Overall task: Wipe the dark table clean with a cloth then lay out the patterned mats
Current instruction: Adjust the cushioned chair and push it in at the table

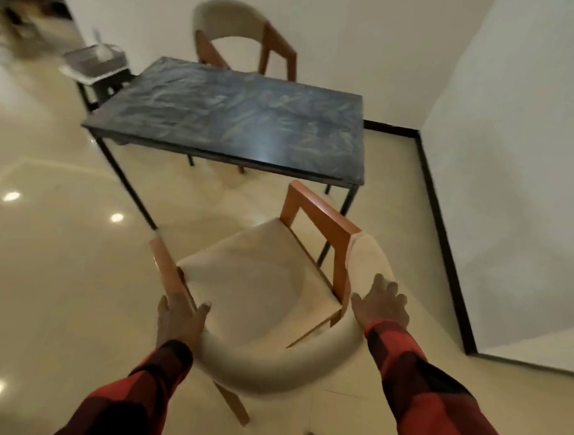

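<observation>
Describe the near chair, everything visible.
The near chair has a cream padded seat, a curved cream upholstered backrest and an orange-brown wooden frame with angular armrests. It stands on the glossy floor, pulled back from the dark table and turned at an angle to it, apparently tilted. The left hand grips the backrest's left end by the armrest; the right hand lies on its right end, fingers spread. Motion blur hides finer detail.

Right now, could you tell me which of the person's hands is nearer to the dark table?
The right hand. It rests on the chair's padded backrest at the side toward the table; the left hand grips the backrest's other end, farther back.
</observation>
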A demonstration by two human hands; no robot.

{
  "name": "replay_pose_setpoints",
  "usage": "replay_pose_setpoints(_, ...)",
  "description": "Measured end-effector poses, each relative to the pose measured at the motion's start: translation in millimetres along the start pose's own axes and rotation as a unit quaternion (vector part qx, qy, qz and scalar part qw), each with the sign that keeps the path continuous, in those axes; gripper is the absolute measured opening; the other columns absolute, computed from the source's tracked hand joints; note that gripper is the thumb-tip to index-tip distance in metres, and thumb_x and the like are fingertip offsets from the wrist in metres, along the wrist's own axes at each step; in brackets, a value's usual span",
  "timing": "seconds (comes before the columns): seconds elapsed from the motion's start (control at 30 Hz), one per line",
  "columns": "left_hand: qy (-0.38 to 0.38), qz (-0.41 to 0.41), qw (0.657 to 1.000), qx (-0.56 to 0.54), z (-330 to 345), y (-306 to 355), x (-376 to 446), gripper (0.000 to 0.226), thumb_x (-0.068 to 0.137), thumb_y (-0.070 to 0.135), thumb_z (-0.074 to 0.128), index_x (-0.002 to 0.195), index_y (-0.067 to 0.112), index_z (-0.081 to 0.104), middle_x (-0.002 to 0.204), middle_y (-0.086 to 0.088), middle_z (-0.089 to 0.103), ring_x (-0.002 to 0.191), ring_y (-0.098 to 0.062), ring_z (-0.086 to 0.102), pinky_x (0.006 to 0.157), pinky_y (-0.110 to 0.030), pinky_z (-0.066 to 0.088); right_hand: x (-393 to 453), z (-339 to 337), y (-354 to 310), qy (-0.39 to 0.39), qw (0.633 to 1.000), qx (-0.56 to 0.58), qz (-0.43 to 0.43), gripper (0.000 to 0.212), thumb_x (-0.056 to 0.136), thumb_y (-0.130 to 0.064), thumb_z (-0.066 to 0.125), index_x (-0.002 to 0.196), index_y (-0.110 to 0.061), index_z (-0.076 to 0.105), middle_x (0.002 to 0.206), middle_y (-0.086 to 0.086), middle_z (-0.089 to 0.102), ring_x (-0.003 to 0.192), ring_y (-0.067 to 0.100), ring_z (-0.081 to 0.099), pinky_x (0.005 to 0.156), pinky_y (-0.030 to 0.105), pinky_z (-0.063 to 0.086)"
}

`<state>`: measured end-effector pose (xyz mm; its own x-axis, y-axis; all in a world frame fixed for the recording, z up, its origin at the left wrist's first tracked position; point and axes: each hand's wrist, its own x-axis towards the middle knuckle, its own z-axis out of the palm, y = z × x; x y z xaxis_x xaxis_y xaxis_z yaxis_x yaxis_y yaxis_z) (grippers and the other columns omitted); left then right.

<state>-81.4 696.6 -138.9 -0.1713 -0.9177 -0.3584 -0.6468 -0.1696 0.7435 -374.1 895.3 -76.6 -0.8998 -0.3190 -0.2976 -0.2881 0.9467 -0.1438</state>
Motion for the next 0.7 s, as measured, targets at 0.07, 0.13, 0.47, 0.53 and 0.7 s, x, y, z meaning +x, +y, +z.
replay_pose_setpoints(0.07,0.012,-0.056,0.998,-0.006,11,-6,-27,0.080,0.085,0.033,0.075,0.150,0.016,0.032,0.150,-0.012,0.036,0.123,-0.038,0.051,0.106,-0.051,0.045,13,-1,7,-0.019,0.999,0.035,-0.008,0.073,0.089,-0.043,0.064,0.147,-0.023,0.025,0.139,0.012,0.042,0.125,0.035,0.044,0.094,0.050,0.048)
replay_pose_setpoints(0.13,0.045,-0.113,0.991,-0.059,26,-8,-49,0.083,0.081,0.028,0.081,0.149,0.011,0.035,0.152,-0.012,0.033,0.126,-0.039,0.050,0.107,-0.050,0.044,32,-4,11,-0.062,0.995,0.076,-0.015,0.084,0.088,-0.040,0.066,0.152,-0.025,0.014,0.142,0.015,0.038,0.126,0.040,0.046,0.097,0.051,0.046)
replay_pose_setpoints(0.47,0.099,-0.361,0.857,-0.354,95,20,-127,0.116,0.065,0.022,0.091,0.149,0.038,0.013,0.122,-0.012,0.045,0.110,-0.044,0.052,0.085,-0.067,0.052,83,-10,8,-0.107,0.986,0.123,0.020,0.084,0.088,-0.032,0.068,0.150,-0.018,0.013,0.137,0.023,0.046,0.120,0.045,0.051,0.097,0.053,0.047)
replay_pose_setpoints(0.53,0.113,-0.361,0.863,-0.334,97,20,-125,0.111,0.068,0.019,0.088,0.148,0.036,0.013,0.123,-0.016,0.048,0.108,-0.045,0.053,0.084,-0.067,0.053,83,-7,5,-0.092,0.989,0.113,0.020,0.084,0.088,-0.032,0.068,0.150,-0.015,0.014,0.135,0.024,0.047,0.119,0.045,0.052,0.096,0.051,0.047)
replay_pose_setpoints(0.7,0.158,-0.353,0.876,-0.288,102,26,-127,0.103,0.069,0.021,0.083,0.147,0.031,0.016,0.127,-0.021,0.054,0.098,-0.041,0.055,0.088,-0.063,0.053,85,-4,2,-0.075,0.992,0.105,0.011,0.084,0.087,-0.035,0.067,0.150,-0.014,0.015,0.135,0.024,0.048,0.119,0.045,0.053,0.096,0.050,0.047)
